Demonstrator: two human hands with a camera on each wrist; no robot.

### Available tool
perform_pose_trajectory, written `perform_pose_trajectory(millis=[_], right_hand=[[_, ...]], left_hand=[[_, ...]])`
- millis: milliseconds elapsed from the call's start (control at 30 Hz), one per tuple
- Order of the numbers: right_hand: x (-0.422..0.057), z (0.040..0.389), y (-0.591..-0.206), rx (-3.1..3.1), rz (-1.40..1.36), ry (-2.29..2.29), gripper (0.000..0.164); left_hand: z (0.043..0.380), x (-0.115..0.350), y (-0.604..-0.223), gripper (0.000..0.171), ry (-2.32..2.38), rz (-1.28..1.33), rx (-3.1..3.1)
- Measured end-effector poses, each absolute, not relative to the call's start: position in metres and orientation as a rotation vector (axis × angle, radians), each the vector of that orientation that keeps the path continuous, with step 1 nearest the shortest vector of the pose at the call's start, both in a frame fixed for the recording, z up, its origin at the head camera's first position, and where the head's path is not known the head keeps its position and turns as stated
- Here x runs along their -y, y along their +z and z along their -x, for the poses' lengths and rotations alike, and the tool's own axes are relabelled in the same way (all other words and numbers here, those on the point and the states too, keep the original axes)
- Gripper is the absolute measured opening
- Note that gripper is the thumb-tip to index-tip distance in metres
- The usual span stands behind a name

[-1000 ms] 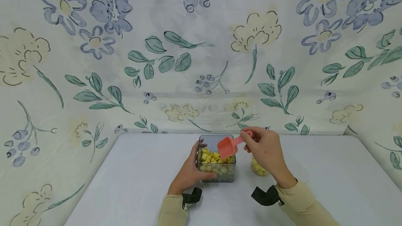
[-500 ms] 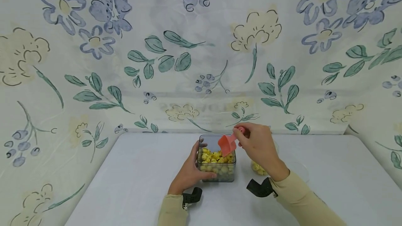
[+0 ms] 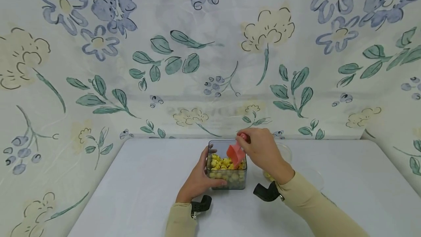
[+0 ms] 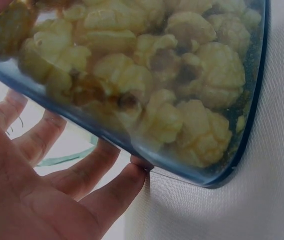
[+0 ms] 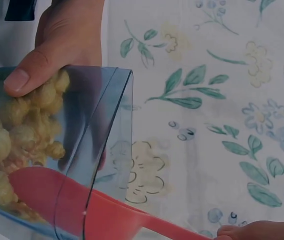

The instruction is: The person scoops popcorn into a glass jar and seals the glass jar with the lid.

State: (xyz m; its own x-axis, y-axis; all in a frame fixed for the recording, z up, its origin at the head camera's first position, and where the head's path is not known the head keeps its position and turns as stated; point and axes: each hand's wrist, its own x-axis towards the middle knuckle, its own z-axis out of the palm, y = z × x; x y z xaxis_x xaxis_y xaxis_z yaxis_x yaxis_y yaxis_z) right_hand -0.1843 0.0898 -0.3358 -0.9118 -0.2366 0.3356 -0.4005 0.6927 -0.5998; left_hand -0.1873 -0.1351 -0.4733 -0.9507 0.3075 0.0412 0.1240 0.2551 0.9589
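My left hand [image 3: 201, 176] grips a clear grey square container [image 3: 241, 183] by its left side, thumb across the front wall. Yellow popcorn [image 3: 217, 163] fills its lower part. In the left wrist view the fingers [image 4: 114, 192] curl against the container's wall. Between thumb and fingers my right hand [image 3: 264, 151] pinches the handle of a coral-pink scoop [image 3: 233, 153]. The scoop's bowl points down inside the container; in the right wrist view its tip meets the popcorn near the wall.
Partly hidden behind the right forearm, a clear tub [image 3: 285, 151] with some popcorn stands to the right. A transparent round lid [image 3: 317, 178] lies beside it on the white table [image 3: 141, 185]. Floral cloth [image 3: 210, 61] closes off the back and sides.
My right hand has moved left and slightly up, tipping the scoop more steeply and lowering its bowl into the popcorn. The left hand and container stay put.
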Motion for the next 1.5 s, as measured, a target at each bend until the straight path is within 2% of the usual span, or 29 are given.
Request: perform_pose_trajectory(millis=[233, 533, 667, 867, 1167, 1500], right_hand=[[-0.091, 0.191, -0.348, 2.729, -0.498, 1.195, 0.014], [-0.102, 0.192, -0.365, 2.66, -0.34, 1.418, 0.016], [-0.102, 0.189, -0.368, 2.643, -0.31, 1.388, 0.013], [-0.095, 0.182, -0.377, 2.548, -0.407, 1.301, 0.009], [-0.086, 0.173, -0.394, 2.502, -0.343, 1.363, 0.01], [-0.083, 0.17, -0.395, 2.47, -0.304, 1.402, 0.009]], left_hand=[[0.187, 0.135, -0.471, 0.121, 1.783, -0.42, -2.364], [0.187, 0.135, -0.47, 0.123, 1.75, -0.424, -2.393], [0.187, 0.136, -0.471, 0.124, 1.737, -0.421, -2.404], [0.187, 0.138, -0.472, 0.124, 1.756, -0.418, -2.392], [0.187, 0.138, -0.472, 0.124, 1.783, -0.404, -2.36], [0.185, 0.137, -0.472, 0.123, 1.78, -0.403, -2.356]])
